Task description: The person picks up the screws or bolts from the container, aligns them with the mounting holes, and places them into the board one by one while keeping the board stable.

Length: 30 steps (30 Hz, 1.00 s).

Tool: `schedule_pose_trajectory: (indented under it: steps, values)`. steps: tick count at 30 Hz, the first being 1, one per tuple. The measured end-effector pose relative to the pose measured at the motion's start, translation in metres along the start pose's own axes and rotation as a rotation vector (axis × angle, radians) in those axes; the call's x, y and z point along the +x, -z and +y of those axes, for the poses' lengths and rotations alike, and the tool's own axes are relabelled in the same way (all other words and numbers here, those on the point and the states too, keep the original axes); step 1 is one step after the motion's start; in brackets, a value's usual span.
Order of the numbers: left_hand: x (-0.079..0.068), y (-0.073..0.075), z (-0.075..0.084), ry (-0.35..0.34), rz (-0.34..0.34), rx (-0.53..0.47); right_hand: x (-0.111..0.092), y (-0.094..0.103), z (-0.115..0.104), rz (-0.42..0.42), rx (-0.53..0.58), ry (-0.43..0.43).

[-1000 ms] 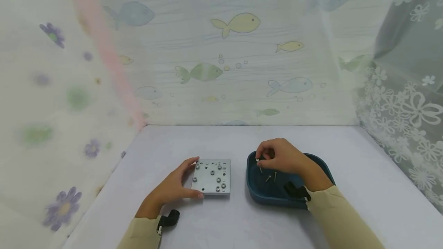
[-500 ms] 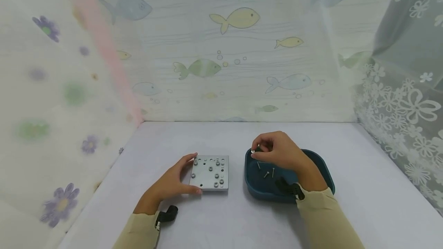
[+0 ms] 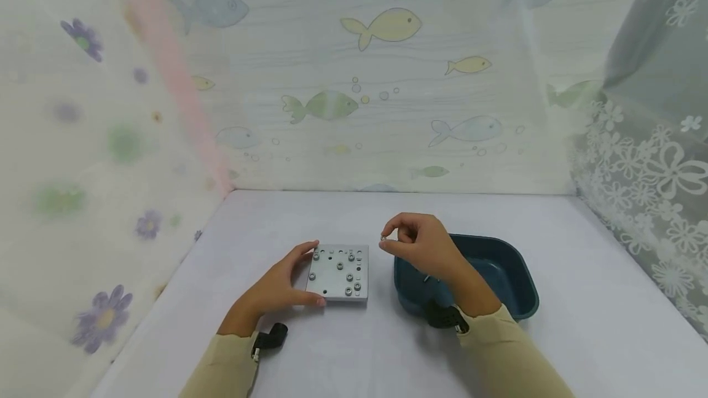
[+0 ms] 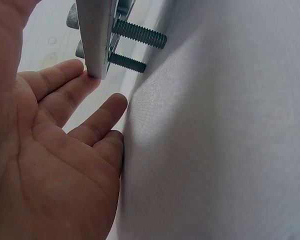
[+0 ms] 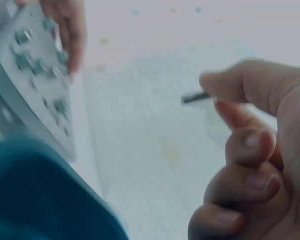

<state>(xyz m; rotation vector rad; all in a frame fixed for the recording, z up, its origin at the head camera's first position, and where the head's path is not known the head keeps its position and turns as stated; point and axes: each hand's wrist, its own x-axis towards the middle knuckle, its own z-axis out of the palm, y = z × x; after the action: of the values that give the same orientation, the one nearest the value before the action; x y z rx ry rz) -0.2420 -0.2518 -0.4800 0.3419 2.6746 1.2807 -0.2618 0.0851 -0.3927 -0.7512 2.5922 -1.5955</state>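
Pinched in the right hand's grip (image 3: 423, 241), a small screw (image 5: 195, 97) is held between the tray (image 3: 495, 263) and the drilled plate (image 3: 332, 276), which is gripped by the left hand (image 3: 276, 292); screw placing seems in hand, alignment over a free hole (image 3: 324, 292) called for.

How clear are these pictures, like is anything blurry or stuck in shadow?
Head view: fairly even light, the metal plate reads clearly, soft shadow on the table near the tray; left wrist view: dimmer, yet the threads on the screws look crisp; right wrist view: pale bluish cast, plate and tray blurred, right hand somewhat sharper.
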Motion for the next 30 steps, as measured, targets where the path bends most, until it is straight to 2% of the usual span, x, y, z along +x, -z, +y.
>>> schedule_pose_trajectory:
  steps: [10, 15, 24, 30]
  values:
    - [0.0, -0.002, -0.001, 0.006, 0.007, 0.005, -0.003, -0.046, -0.008, -0.002, -0.061, -0.035]
    - [0.0, -0.001, 0.0, 0.004, 0.003, 0.015, -0.006, -0.057, -0.014, 0.004, -0.065, -0.049]
    - [-0.001, 0.0, 0.0, -0.025, -0.004, -0.004, -0.007, -0.078, -0.016, 0.006, -0.084, 0.006]
    - [-0.001, 0.001, 0.001, -0.024, -0.006, 0.002, -0.011, -0.092, -0.021, -0.037, -0.003, 0.001]
